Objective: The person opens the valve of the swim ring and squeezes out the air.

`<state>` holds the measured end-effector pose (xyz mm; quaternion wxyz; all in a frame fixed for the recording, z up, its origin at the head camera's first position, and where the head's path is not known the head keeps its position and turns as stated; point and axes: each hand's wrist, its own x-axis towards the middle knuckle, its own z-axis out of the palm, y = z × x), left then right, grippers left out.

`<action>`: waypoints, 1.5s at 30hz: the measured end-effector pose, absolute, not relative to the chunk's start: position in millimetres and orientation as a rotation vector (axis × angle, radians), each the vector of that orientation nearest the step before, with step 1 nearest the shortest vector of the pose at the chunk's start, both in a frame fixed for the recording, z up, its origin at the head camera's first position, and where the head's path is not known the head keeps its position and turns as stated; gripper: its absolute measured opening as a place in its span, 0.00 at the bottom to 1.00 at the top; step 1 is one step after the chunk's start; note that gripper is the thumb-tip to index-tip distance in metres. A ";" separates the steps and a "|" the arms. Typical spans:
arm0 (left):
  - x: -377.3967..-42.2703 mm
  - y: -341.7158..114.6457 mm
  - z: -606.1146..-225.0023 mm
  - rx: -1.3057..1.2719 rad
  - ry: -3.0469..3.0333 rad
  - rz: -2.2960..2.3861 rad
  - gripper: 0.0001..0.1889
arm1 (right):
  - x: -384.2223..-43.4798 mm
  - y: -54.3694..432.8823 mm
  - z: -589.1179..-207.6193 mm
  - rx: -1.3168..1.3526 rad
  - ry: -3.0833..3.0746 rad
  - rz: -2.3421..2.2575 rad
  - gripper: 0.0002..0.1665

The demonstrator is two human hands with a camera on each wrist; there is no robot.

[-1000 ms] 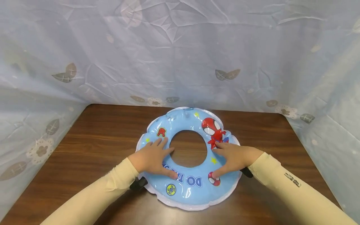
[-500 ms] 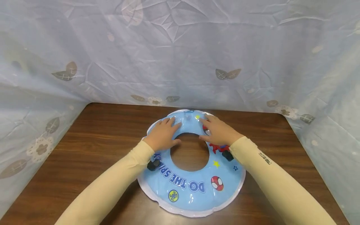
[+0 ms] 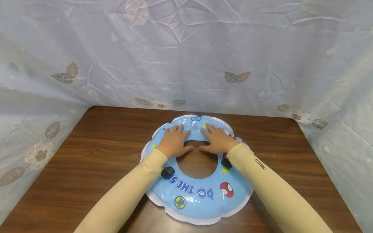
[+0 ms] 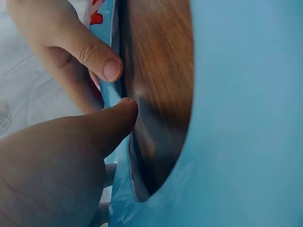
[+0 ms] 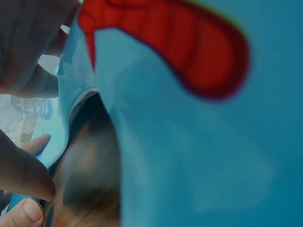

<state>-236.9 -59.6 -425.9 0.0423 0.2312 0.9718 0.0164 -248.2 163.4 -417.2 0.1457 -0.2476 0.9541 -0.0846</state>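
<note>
A light blue inflatable swim ring (image 3: 201, 210) with a pale wavy rim and cartoon prints lies flat on the brown table. My left hand (image 3: 175, 142) rests on its far left part, fingers spread forward. Beside it, my right hand (image 3: 218, 139) presses on the far right part with fingers stretched out. Both thumbs point inward over the inner edge of the hole. In the left wrist view the left thumb (image 4: 111, 123) lies along that edge, close to the right hand (image 4: 59, 42). A clear air valve (image 5: 38, 109) shows in the right wrist view.
The dark wood table (image 3: 96, 155) has rounded far corners. A pale blue curtain (image 3: 180, 58) with leaf and flower prints hangs behind it and along both sides. Black wrist cameras (image 3: 167, 172) sit under the cream sleeves, over the ring.
Both hands have slid forward from the ring's left and right sides to its far part and come closer together. The ring has shifted slightly toward me.
</note>
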 end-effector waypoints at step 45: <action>-266.3 -47.5 -415.6 0.613 2.858 0.178 0.30 | -251.7 181.2 -403.9 -0.698 2.685 -0.265 0.53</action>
